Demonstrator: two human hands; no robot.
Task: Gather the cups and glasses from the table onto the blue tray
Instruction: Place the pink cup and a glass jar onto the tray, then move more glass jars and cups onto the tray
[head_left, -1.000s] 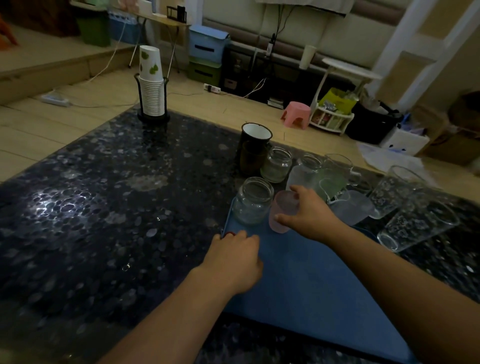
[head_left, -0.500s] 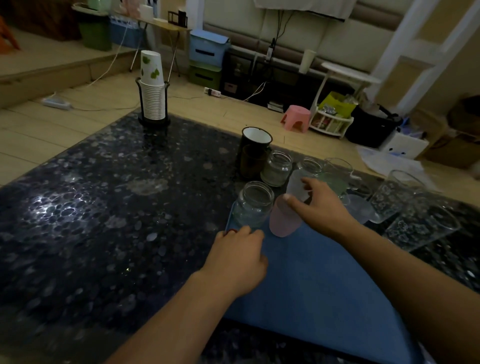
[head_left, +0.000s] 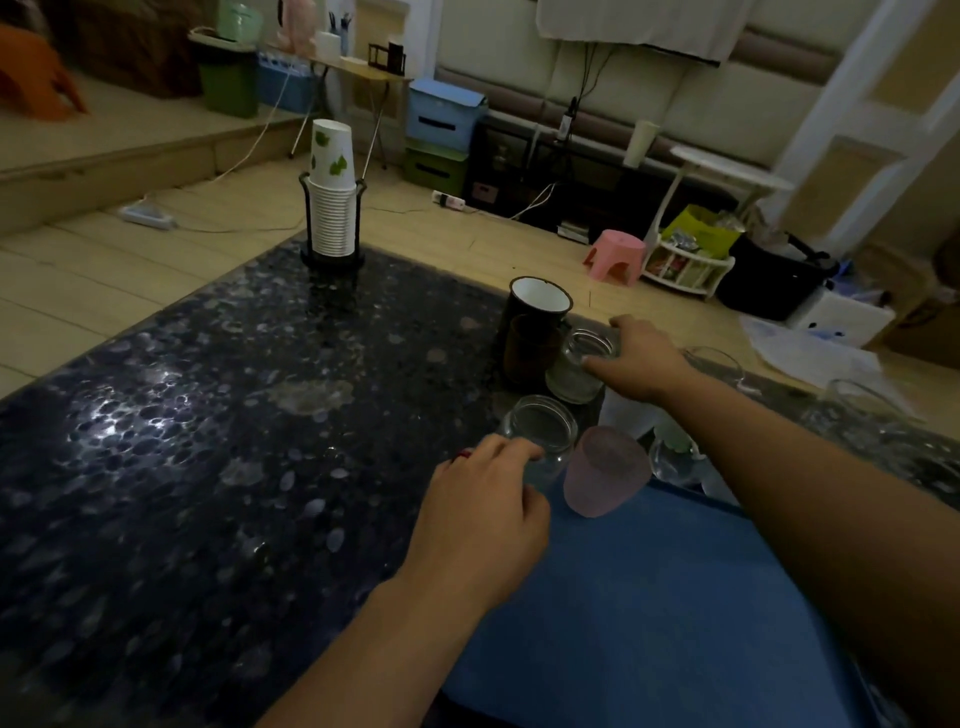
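Scanning left to right, I see my left hand (head_left: 485, 512) loosely curled, fingertips touching the near clear jar (head_left: 535, 439) at the blue tray (head_left: 675, 597)'s far-left corner, not gripping it. Just right stands the frosted pink cup (head_left: 605, 470), also on the tray. Above them, centre frame, my right hand (head_left: 641, 358) wraps the second small jar (head_left: 576, 371), upright on the dark table (head_left: 208, 441) beyond the tray. I judge it must come straight back toward me.
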